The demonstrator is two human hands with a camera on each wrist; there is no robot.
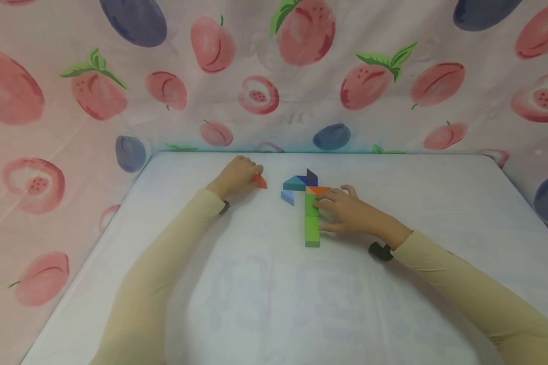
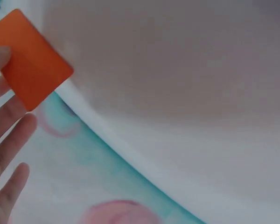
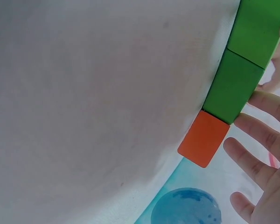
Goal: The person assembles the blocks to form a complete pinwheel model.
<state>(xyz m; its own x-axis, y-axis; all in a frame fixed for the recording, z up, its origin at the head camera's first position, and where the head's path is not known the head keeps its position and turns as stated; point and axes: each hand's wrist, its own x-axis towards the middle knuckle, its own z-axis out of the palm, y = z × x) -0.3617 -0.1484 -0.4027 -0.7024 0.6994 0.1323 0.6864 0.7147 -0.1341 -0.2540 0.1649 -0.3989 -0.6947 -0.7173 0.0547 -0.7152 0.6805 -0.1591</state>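
My left hand (image 1: 239,175) pinches an orange block (image 1: 260,181) between thumb and fingers, left of the other blocks; in the left wrist view this orange block (image 2: 35,60) shows a flat rectangular face. Fingertips of my right hand (image 1: 347,210) lie along the right side of two green blocks (image 1: 312,231), set end to end in a column, its fingers spread and mostly straight. At the column's far end sits another orange block (image 1: 320,190), seen also as an orange face (image 3: 204,138) in the right wrist view.
Beyond the column are a teal block (image 1: 294,186), a dark blue block (image 1: 314,182) and a dark grey pointed block (image 1: 311,176). A light blue block (image 1: 287,196) lies left of the column. A fruit-patterned cloth (image 1: 297,116) rises behind the white table (image 1: 265,304).
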